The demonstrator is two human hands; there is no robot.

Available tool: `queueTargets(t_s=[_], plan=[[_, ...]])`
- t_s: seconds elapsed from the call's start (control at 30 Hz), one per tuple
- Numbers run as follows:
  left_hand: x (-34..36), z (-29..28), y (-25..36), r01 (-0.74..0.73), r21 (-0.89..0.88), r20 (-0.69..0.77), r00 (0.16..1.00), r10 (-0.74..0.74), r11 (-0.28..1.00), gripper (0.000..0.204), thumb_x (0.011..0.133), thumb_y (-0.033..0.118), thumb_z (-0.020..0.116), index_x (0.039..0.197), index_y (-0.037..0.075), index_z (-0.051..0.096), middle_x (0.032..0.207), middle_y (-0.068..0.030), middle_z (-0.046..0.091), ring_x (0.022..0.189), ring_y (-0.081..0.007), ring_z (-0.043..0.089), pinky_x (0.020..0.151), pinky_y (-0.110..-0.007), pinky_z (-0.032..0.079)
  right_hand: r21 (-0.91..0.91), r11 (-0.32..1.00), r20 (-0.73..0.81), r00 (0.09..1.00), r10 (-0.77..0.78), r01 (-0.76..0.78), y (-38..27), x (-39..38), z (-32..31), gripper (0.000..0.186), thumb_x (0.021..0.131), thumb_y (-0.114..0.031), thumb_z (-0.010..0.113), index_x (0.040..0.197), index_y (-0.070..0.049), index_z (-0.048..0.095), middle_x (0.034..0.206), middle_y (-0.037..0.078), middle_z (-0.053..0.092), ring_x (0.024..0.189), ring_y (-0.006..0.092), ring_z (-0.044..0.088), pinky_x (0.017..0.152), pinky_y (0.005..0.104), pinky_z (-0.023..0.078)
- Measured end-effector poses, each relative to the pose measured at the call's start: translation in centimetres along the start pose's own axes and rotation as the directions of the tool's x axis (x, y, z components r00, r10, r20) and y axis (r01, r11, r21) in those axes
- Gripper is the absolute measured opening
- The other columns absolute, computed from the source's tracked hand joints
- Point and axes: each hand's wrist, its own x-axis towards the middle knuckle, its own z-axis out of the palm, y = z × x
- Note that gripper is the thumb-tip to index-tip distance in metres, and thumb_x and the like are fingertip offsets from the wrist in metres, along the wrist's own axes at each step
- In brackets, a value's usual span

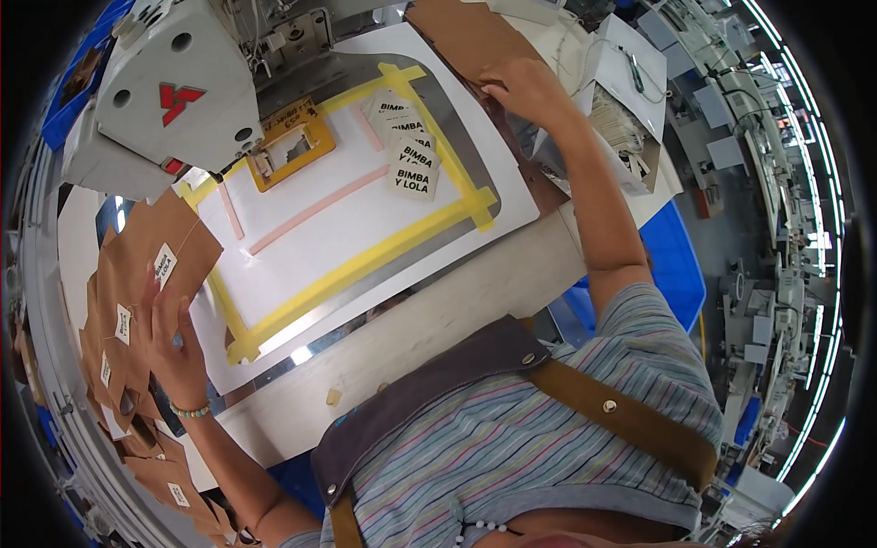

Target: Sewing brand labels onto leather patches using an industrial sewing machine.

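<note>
My left hand (172,342) lies over a brown flat piece (174,224) with a white label (164,265), at the left of the machine bed. Its fingers are stretched out and apart. Below it, several more labelled brown pieces (114,352) overlap down the left edge. At the far right, my right hand (525,89) has its fingers curled together at the near edge of a stack of plain brown pieces (470,41). The fingertips pinch at that edge, partly hidden. Between the hands, a row of white printed labels (413,178) lies on a white board (320,237) framed with yellow tape.
A sewing machine head (174,91) overhangs the board at the upper left, beside a yellow frame clamp (292,151). To the right stands an open white box (617,128) of pale strips, with a blue bin (674,265) below. A small tan scrap (334,396) lies on the table's near edge.
</note>
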Motion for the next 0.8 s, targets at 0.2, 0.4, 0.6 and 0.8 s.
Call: queueTargets(t_s=[0.2, 0.4, 0.6, 0.8], plan=[[2.7, 1.4, 4.6, -0.141, -0.13, 0.081, 0.985, 0.152, 0.981, 0.021, 0.094, -0.003, 0.076, 0.114, 0.003, 0.077, 0.148, -0.0109, 0.07, 0.124, -0.0316, 0.072, 0.1, -0.039, 0.06, 0.157, 0.987, -0.023, 1.0, -0.016, 0.019, 1.3, 0.7, -0.5, 0.021, 0.094, -0.018, 0.074, 0.109, -0.007, 0.084, 0.106, 0.013, 0.081, 0.1, 0.0362, 0.075, 0.092, 0.0434, 0.059], [2.9, 2.6, 5.9, -0.101, -0.243, 0.169, 0.975, 0.145, 0.965, 0.016, 0.093, -0.002, 0.076, 0.107, 0.003, 0.075, 0.146, -0.0096, 0.072, 0.118, -0.0321, 0.074, 0.093, -0.04, 0.062, 0.166, 0.986, 0.001, 1.0, 0.03, -0.03, 1.3, 0.8, -0.1, 0.022, 0.096, -0.009, 0.069, 0.113, -0.001, 0.082, 0.115, 0.016, 0.081, 0.107, 0.0367, 0.075, 0.097, 0.042, 0.058], [2.6, 3.1, 6.2, -0.107, -0.261, 0.196, 0.967, 0.162, 0.959, 0.015, 0.091, -0.002, 0.076, 0.105, 0.003, 0.074, 0.144, -0.0086, 0.072, 0.116, -0.0333, 0.074, 0.096, -0.043, 0.061, 0.055, 0.998, 0.046, 0.999, 0.025, -0.027, 0.2, 1.0, -0.2, 0.023, 0.098, -0.02, 0.068, 0.102, -0.001, 0.081, 0.108, 0.014, 0.081, 0.1, 0.0376, 0.075, 0.091, 0.0458, 0.059], [2.3, 3.3, 6.5, -0.087, -0.284, 0.208, 0.967, 0.15, 0.955, 0.015, 0.091, -0.003, 0.075, 0.105, 0.002, 0.072, 0.144, -0.009, 0.072, 0.117, -0.0331, 0.073, 0.098, -0.042, 0.06, -0.099, 0.995, -0.033, 0.999, -0.011, 0.008, -2.9, 0.6, 0.1, 0.03, 0.094, -0.034, 0.073, 0.105, -0.006, 0.08, 0.091, 0.013, 0.079, 0.09, 0.0363, 0.075, 0.081, 0.047, 0.059]])
